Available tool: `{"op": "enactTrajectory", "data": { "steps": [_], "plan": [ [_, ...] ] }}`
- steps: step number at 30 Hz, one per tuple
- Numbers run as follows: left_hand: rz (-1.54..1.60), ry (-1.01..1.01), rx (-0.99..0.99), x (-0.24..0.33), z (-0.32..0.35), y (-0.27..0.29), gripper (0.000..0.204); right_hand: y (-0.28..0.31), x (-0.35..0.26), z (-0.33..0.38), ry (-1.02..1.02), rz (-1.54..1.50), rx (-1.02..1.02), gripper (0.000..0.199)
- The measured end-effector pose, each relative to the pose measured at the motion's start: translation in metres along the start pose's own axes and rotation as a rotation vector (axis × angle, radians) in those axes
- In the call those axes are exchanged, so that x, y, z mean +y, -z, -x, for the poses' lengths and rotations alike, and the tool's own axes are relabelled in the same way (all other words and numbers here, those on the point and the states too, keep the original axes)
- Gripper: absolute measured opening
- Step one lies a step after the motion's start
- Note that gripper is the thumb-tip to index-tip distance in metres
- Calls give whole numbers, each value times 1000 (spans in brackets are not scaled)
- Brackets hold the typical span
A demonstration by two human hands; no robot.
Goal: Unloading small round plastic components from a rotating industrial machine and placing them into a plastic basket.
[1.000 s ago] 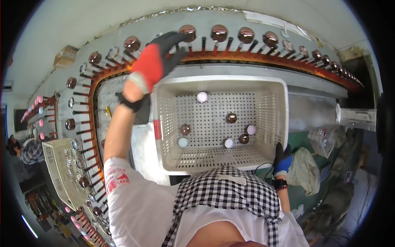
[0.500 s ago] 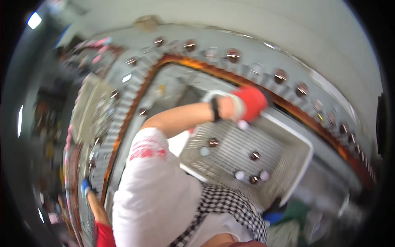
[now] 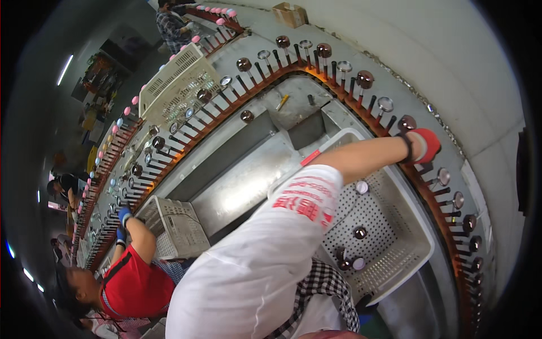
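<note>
My left hand (image 3: 426,146), in a red glove with a pale cuff and a black wristband, reaches across to the conveyor on the right. Its fingers look curled in, and what they hold, if anything, is hidden. Beside it a shiny copper-brown round piece (image 3: 406,123) sits on a post. Below my forearm stands a pale perforated plastic basket (image 3: 420,248), holding several small round pieces, some dark and shiny like one brown piece (image 3: 359,232), others pale-faced like a whitish disc (image 3: 361,187). My right hand is out of view.
A curved conveyor (image 3: 451,248) with upright posts carries shiny round pieces around a metal trough (image 3: 231,189). At left a co-worker in a red top (image 3: 138,282) with blue gloves works beside another basket (image 3: 183,226). A large crate (image 3: 175,79) stands beyond; a cardboard box (image 3: 290,14) lies by the wall.
My left hand has moved right, from over the basket's far edge out to the conveyor. The view has turned, so more of the co-worker and the trough shows.
</note>
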State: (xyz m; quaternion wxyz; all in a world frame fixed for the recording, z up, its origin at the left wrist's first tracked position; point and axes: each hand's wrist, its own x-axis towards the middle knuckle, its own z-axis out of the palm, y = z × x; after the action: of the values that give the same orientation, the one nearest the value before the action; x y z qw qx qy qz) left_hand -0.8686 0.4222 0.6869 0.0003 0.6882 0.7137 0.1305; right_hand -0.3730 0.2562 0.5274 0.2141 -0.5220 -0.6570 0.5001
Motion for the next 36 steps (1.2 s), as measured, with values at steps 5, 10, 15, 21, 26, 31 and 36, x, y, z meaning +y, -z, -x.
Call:
{"op": "enactTrajectory", "data": {
  "steps": [5, 10, 15, 21, 26, 31, 36],
  "plan": [
    [234, -139, -217, 1, 148, 25, 45, 41, -74, 45, -58, 84, -352, 46],
    [102, 117, 112, -32, 245, 63, 73, 87, -113, -47, 26, 217, -103, 43],
    [503, 784, 35, -114, 321, 7, 62, 101, -147, -133, 423, 168, 181, 60],
    [450, 979, -19, -125, 316, 1, 38, 62, -242, -308, 759, 345, 264, 55],
    [442, 968, 28, -100, 309, -27, 36, 33, -240, -370, 476, 718, 35, 31],
    [513, 995, 114, -95, 309, -13, 37, -19, -201, -209, 778, 393, -56, 13],
    [382, 1025, -57, -114, 291, -9, 50, -31, -165, -200, 701, 158, -122, 28]
  ]
}}
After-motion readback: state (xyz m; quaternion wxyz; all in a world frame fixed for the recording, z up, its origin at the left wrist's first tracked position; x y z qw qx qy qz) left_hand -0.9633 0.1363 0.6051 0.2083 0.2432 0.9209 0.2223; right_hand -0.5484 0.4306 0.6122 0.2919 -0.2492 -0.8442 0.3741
